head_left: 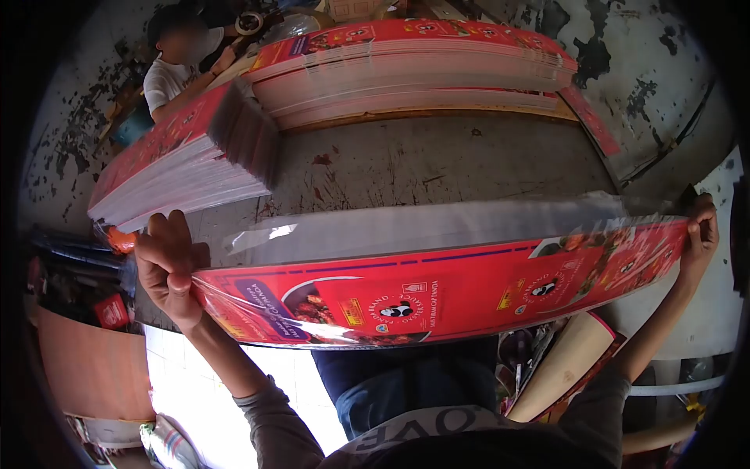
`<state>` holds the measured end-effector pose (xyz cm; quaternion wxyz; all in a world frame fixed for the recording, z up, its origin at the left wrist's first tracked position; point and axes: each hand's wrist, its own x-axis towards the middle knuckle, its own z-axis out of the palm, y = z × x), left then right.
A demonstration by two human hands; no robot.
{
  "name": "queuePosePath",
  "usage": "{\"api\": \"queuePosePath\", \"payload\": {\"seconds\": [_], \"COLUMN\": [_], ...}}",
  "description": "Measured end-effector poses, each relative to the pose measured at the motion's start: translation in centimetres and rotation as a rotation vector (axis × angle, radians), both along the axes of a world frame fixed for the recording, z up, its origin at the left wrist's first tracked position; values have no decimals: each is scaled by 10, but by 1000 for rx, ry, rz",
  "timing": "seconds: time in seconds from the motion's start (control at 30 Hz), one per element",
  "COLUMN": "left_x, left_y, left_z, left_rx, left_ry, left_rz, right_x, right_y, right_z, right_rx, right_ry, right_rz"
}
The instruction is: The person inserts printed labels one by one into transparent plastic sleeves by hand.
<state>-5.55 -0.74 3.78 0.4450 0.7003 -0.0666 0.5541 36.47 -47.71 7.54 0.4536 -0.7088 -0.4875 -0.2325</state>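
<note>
Panel (461, 289), red, printed w/ panda logos + food pics, spans b/w both hands above the near edge of the surface (391, 160); tilted, printed face twd camera. Can't tell if its underside touches that edge. L hand (170, 270) is clamped on its L end; R hand (701, 227) is clamped on the opp. end, so the two are well apart. Clear film (453, 225) sticks out past the panel's upper long side, shiny, a bit wrinkled nr the R end.

Stack of similar red pcs (168, 160) lies along the L edge of the surface, nr the L hand. Longer red stack (414, 62) runs along the far edge, w/ wooden board (567, 112) under it. Thin red strip (591, 123) at the far R corner. Beyond the far L corner: person (168, 82) in white top, tape roll (240, 26) nearby.
</note>
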Motion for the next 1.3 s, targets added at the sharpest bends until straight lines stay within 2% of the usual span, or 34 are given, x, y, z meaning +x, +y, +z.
{"api": "queuePosePath", "payload": {"seconds": [0.1,0.17,0.23,0.3,0.33,0.37,0.4,0.43,0.47,0.5,0.53,0.6,0.67,0.73,0.8,0.9,1.0,1.1,1.2,1.3], "left_x": [10,22,44,79,92,98,103,105,109,110,109,112,116,120,120,122,124,125,126,126], "left_y": [2,19,34,44,51,55,40,36,27,19,19,23,30,36,36,37,41,37,33,40], "left_z": [15,25,36,46,42,36,35,28,22,15,7,-12,-29,-39,-46,-49,-57,-55,-62,-72], "left_rx": [29,110,86,349,475,564,488,638,621,599,597,649,611,581,559,462,564,608,659,627], "left_ry": [81,168,291,449,465,589,808,826,870,915,911,1152,1260,1366,1316,1261,1179,1187,1206,1223], "left_rz": [72,93,304,585,638,656,663,663,572,479,485,203,133,68,117,88,149,210,358,387], "right_x": [-7,13,17,52,77,96,95,88,81,74,67,50,36,55,59,65,66,62,59,61], "right_y": [20,29,74,102,116,126,134,147,159,168,179,205,231,259,293,343,379,383,379,376], "right_z": [10,9,20,25,15,1,-5,-10,-12,-14,-15,-10,2,-8,3,11,-17,-32,-28,-25], "right_rx": [21,10,-14,-270,-339,-400,-386,-494,-605,-602,-706,-818,-902,-532,-432,-380,-477,-344,-258,-250], "right_ry": [-19,134,202,309,224,134,127,138,147,140,195,253,63,-239,-414,-466,-399,-397,-404,-466], "right_rz": [-36,-223,-227,-226,-233,-238,-238,-103,35,38,55,72,23,107,33,55,-55,-120,-87,-48]}}
